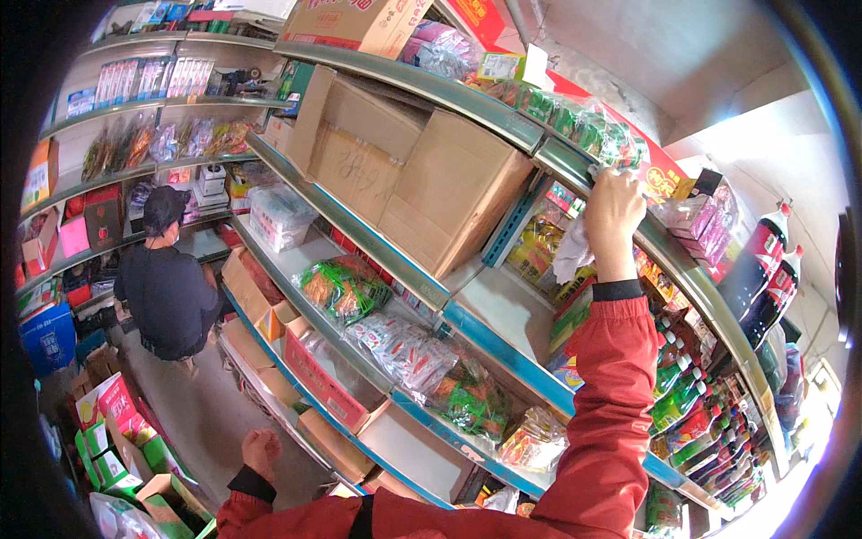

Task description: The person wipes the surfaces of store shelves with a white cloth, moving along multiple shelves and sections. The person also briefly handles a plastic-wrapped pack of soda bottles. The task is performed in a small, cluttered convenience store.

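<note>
My right hand (613, 209), in a red sleeve, is raised to the metal front edge of the upper shelf (680, 259). It is shut on a white cloth (574, 249), part of which hangs below the fingers, while another bit shows above the knuckles at the edge. Just above it on the shelf lie green packs in clear plastic (579, 124). Low in the view, my left hand (261, 450) hangs over the aisle floor with its fingers curled in; nothing shows in it. A large open cardboard box (458, 188) stands on the shelf left of my right arm.
A person in dark clothes (165, 290) crouches by the far shelves. Cola bottles (757, 263) stand on the top shelf at right, with green drink bottles (673, 384) below. Bagged snacks (404, 354) fill a lower shelf. Cartons (111, 431) stand along the aisle's left side.
</note>
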Motion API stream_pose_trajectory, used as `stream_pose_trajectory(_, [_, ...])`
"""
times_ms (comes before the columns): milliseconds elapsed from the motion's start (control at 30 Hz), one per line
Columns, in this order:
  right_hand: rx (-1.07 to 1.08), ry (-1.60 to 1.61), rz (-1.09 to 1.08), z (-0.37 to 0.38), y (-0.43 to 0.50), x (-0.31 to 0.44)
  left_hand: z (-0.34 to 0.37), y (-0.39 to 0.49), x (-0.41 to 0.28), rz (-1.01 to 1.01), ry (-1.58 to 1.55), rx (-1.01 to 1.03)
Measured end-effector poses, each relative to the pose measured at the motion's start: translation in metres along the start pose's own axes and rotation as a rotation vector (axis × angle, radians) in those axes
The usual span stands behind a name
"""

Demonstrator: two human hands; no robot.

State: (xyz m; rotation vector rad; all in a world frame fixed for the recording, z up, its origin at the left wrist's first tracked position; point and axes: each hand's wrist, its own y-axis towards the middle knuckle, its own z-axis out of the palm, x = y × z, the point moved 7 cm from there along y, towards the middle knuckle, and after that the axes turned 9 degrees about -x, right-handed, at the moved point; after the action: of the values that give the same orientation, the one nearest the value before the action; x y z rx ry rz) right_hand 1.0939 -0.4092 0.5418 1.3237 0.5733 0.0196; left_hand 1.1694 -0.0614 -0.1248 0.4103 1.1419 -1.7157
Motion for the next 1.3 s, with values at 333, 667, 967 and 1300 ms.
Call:
stream_pose_trajectory(333, [0.115, -0.082, -0.066, 0.013, 0.007, -0.004, -0.014, 0.004, 0.002, 0.0, 0.01, 0.032])
stream_pose_trajectory(667, [0.068, 0.125, -0.041, -0.024, -0.008, 0.031, -0.038, 0.01, 0.002, 0.052, -0.051, 0.031])
stream_pose_trajectory(967, [0.179, 0.067, -0.061, 0.009, 0.011, 0.046, -0.039, 0.008, -0.002, -0.005, -0.033, -0.045])
stream_pose_trajectory(1300, [0.243, 0.023, -0.16, 0.025, 0.015, 0.041, -0.042, 0.018, 0.001, -0.003, -0.004, -0.045])
